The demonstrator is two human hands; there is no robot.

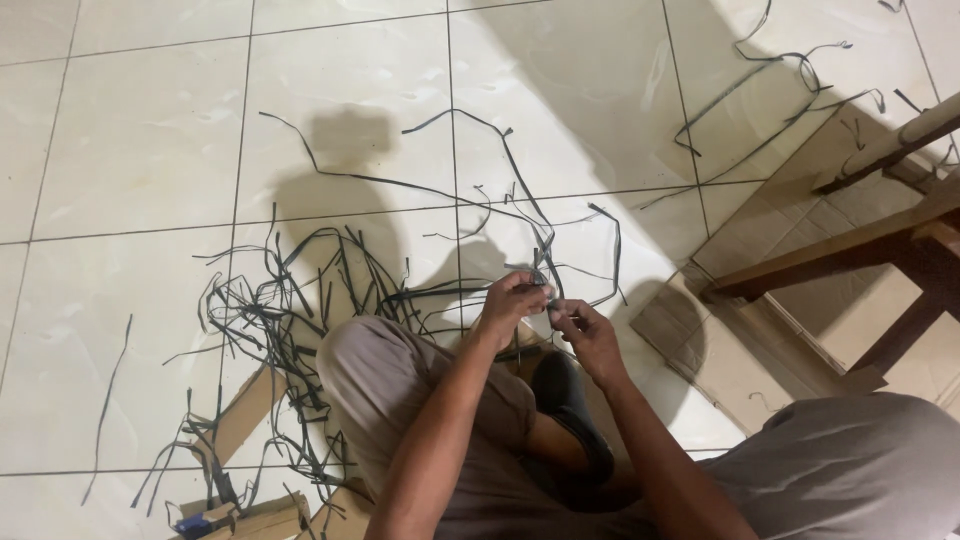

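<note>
My left hand (510,305) and my right hand (585,330) meet in front of me, just above my bent left knee. Both pinch the same thin dark strip (548,262), which runs up from my fingers and curves away over the white tiled floor. A small pale piece shows between my fingertips; what it is I cannot tell. My foot in a dark slipper (565,405) lies right below my hands.
A tangle of several dark strips (270,310) lies on the tiles at my left, with more strips (770,90) at the upper right. A wooden frame (850,240) stands on flat cardboard (790,300) at the right. Cardboard scraps (245,410) lie at the lower left.
</note>
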